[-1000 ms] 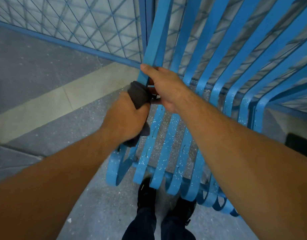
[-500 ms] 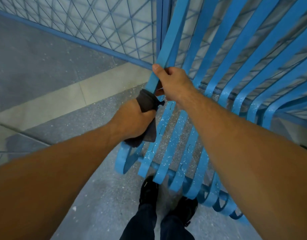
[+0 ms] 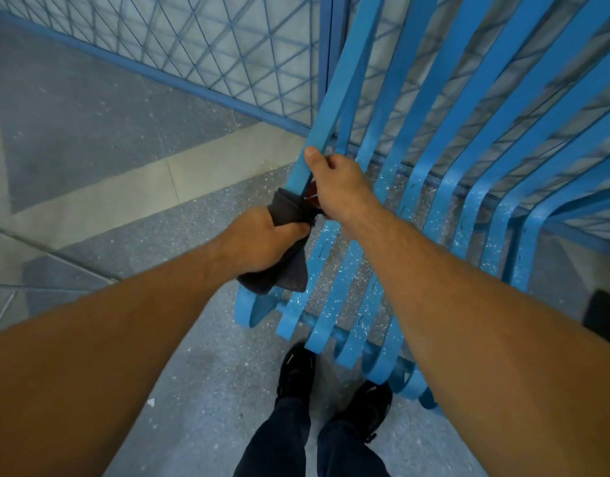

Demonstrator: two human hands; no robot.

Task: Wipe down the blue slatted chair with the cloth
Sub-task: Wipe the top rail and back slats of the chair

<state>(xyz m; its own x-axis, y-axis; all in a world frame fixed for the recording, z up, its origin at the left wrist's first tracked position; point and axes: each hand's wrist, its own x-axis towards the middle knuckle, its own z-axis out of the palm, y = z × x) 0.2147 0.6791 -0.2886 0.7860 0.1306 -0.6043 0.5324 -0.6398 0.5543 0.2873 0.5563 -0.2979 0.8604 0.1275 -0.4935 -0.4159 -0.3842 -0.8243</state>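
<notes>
Grey speckled floor (image 3: 90, 108) fills the left of the scene, bounded on the far side by a blue mesh fence (image 3: 193, 46).

Left hand (image 3: 262, 242): fingers curled tight around a dark grey cloth (image 3: 289, 270). The cloth is wrapped round the leftmost slat (image 3: 344, 74) of the blue slatted chair (image 3: 525, 242), at the point where the seat rises into the backrest. A loose tail of cloth hangs from the near side of the fist, over the seat part of the slat.

Right hand (image 3: 341, 191): clamped on the same slat, just beyond the cloth on its far side and touching or almost touching it. The thumb (image 3: 310, 153) lies along the slat's left edge. This hand appears to steady the chair.

Governing relation: the slat's long axis runs from the curled front edge, near the person's shoes (image 3: 296, 370), away and to the far right up the backrest. The cloth hand is the nearer of the two along this axis. The steadying hand blocks the far direction, so a stroke up the backrest would require that hand to shift or release first. A stroke toward the near curled edge is unobstructed.

Remaining slats lie to the right, side by side. Their seat sections carry white specks, so most of the wiping is judged to remain.
</notes>
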